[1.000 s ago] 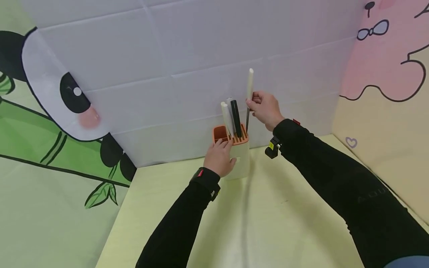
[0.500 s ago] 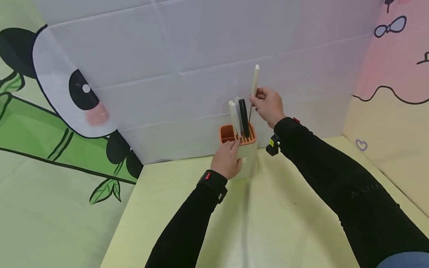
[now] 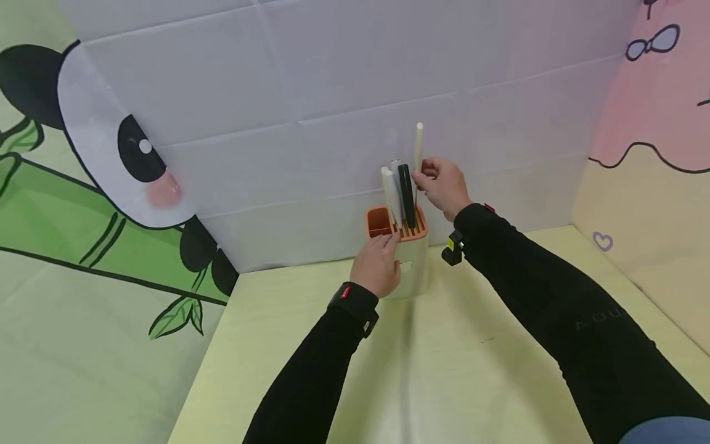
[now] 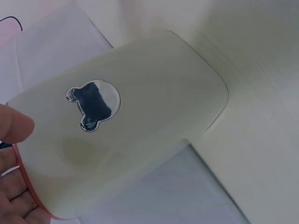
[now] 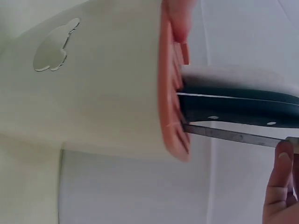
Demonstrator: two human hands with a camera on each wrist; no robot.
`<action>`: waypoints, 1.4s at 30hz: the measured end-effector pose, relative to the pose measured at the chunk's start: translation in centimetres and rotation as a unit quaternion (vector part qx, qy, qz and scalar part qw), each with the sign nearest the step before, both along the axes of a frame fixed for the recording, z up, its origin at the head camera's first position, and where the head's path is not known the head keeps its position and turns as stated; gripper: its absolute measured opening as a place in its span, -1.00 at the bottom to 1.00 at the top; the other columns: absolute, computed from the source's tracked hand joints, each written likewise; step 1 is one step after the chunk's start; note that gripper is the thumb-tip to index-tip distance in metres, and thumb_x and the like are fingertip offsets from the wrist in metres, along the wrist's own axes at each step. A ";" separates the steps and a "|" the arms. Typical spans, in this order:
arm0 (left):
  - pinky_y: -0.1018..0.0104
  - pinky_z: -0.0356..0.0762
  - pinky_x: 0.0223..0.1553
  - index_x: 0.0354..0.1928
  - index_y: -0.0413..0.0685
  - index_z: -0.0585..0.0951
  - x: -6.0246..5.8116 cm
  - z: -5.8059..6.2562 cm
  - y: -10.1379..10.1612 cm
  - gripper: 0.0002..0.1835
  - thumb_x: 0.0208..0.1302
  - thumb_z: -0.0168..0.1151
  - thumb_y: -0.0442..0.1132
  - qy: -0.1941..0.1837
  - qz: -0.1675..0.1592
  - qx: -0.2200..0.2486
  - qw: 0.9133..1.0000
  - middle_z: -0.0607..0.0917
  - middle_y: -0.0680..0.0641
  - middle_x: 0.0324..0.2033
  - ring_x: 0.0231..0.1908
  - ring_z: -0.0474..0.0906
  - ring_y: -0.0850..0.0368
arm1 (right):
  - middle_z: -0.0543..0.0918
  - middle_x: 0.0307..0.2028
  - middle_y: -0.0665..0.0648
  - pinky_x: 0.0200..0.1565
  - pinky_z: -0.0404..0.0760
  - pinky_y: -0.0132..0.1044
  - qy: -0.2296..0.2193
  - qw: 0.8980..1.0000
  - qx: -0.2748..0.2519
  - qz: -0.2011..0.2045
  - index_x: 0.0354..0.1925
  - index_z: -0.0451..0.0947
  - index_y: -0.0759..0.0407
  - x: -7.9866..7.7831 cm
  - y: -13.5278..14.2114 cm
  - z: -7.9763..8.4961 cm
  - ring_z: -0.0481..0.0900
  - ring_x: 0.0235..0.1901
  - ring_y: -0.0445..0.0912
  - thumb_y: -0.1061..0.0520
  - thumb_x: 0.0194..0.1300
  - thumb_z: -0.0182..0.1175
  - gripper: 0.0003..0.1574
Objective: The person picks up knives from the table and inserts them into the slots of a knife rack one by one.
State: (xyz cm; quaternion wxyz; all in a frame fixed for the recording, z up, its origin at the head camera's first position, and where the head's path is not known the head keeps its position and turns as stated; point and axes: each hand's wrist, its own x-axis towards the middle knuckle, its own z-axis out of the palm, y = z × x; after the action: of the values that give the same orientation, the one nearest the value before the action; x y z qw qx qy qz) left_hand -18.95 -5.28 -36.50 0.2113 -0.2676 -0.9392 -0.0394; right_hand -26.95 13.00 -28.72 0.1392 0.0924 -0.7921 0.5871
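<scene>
A cream knife block [image 3: 415,271] with an orange slotted top stands upright by the back wall. My left hand [image 3: 375,266] holds it at the front left, fingers over the rim and thumb [image 4: 16,125] at the front face. My right hand [image 3: 445,188] pinches a slim knife by its cream handle [image 3: 418,143], held upright over the block's right side. In the right wrist view its narrow blade [image 5: 233,135] runs into a slot, beside a black-handled knife [image 5: 233,106]. White-handled utensils [image 3: 392,194] stand in the slots further left. The blade's tip is hidden inside.
The block stands on a pale yellow tabletop [image 3: 455,357]. Behind it hangs a white cloth wall [image 3: 333,148], with a panda print [image 3: 119,154] on the left and a pink printed panel [image 3: 638,117] on the right. An orange open compartment [image 3: 379,220] lies left of the slots.
Over the last half second my right hand lowers the cream-handled knife, so its blade sits deeper in the slot. My left hand stays on the block. The head view has shifted slightly.
</scene>
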 end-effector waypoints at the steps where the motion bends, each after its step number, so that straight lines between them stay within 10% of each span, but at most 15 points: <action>1: 0.19 0.27 0.24 0.28 -0.18 0.36 0.0 0.0 0.0 -0.41 0.21 0.20 -0.21 0.000 0.001 -0.001 1.000 0.53 -0.15 0.13 0.14 0.38 -0.01 | 0.61 -0.05 0.12 -0.15 0.55 -0.17 -0.001 1.000 0.001 0.002 0.15 0.42 0.15 0.0 0.0 -0.2 0.56 -0.18 -0.08 0.01 0.33 0.16 -0.53; 42: 0.18 0.24 0.26 0.27 -0.17 0.37 -0.8 -1.2 -0.2 -0.41 0.11 0.14 -0.39 0.018 0.000 0.010 1.000 0.54 -0.14 0.10 0.12 0.39 -0.01 | 0.55 0.03 0.19 0.07 0.47 -0.06 -0.062 0.995 0.055 0.059 0.25 0.32 0.20 -0.5 0.3 -6.6 0.47 0.03 -0.01 0.03 0.45 -0.02 -0.52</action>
State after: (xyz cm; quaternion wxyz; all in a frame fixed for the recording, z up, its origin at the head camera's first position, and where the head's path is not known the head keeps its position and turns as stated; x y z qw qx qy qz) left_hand -19.80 -5.47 -37.72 0.2307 -0.2667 -0.9347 -0.0439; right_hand -27.49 13.31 -35.32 0.0498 0.1103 -0.8235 0.5542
